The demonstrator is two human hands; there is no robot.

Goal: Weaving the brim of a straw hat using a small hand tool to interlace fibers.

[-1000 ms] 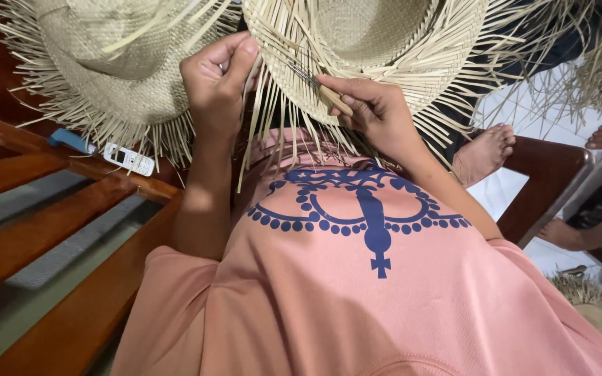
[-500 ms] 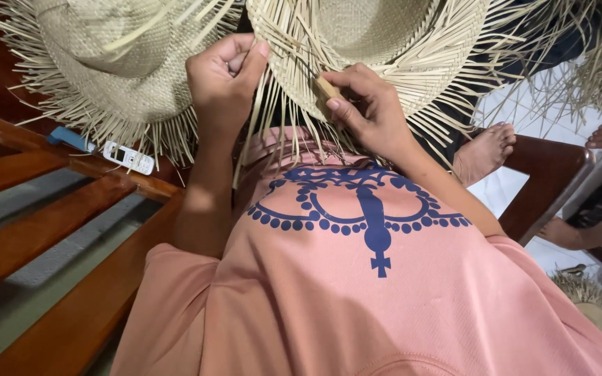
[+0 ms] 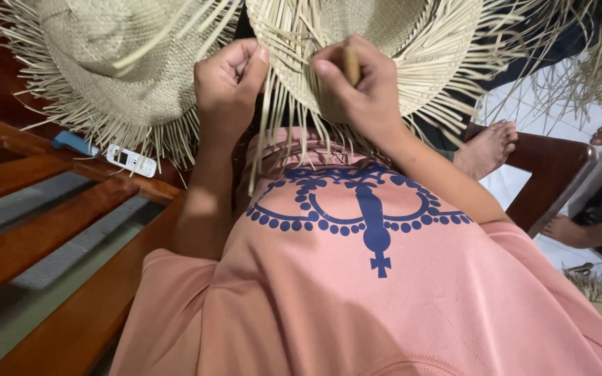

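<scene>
**Figure: The wearer's clothing and bare limbs**

The person wears a salmon-pink short-sleeved shirt (image 3: 384,313) of smooth knit fabric. A dark blue print (image 3: 360,209) crosses the chest: a beaded loop with a central vertical bar ending in a small cross. The left sleeve (image 3: 168,306) ends above the elbow. Both forearms are bare, as are the left hand (image 3: 228,87) and right hand (image 3: 357,87); no rings or wristbands show.

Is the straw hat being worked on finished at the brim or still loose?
Still loose: the straw hat has unwoven strands fanning out from its brim.
</scene>
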